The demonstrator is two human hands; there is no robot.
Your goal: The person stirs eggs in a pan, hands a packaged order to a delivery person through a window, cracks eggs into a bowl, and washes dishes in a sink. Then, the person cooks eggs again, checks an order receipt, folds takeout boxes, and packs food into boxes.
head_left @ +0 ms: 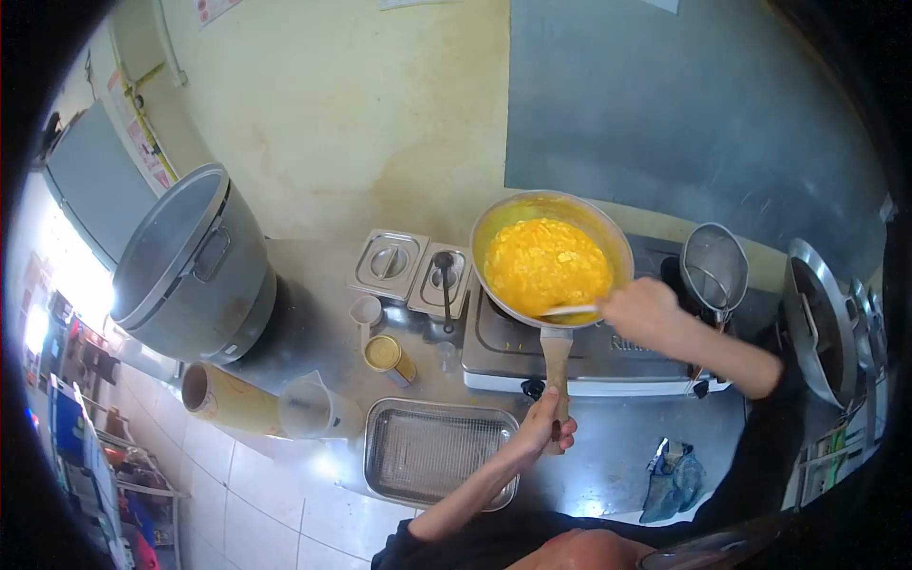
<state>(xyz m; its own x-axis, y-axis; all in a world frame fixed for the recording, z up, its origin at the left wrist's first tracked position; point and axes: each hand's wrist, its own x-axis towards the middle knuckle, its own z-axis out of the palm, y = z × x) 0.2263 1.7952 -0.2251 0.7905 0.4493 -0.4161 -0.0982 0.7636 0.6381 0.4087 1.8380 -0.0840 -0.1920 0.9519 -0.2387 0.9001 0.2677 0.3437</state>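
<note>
Your left fingers (552, 421) wrap closed around the wooden handle of the frying pan (589, 217), which sits on the gas stove (494, 344). Your right fingers (617, 306) clench a pale utensil (570, 310) dipped in the yellow egg mixture (549, 264). Lettering on the stove front starts "RI"; the rest is covered.

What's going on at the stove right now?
A person is cooking on the stove. Their left hand grips the wooden handle of a pan, while their right hand holds a pale utensil that dips into the chunky yellow-orange food inside. The food is spread loosely over the pan's base. A wire tray sits on the counter near the left forearm, and a strainer is at the stove's far right.
</note>
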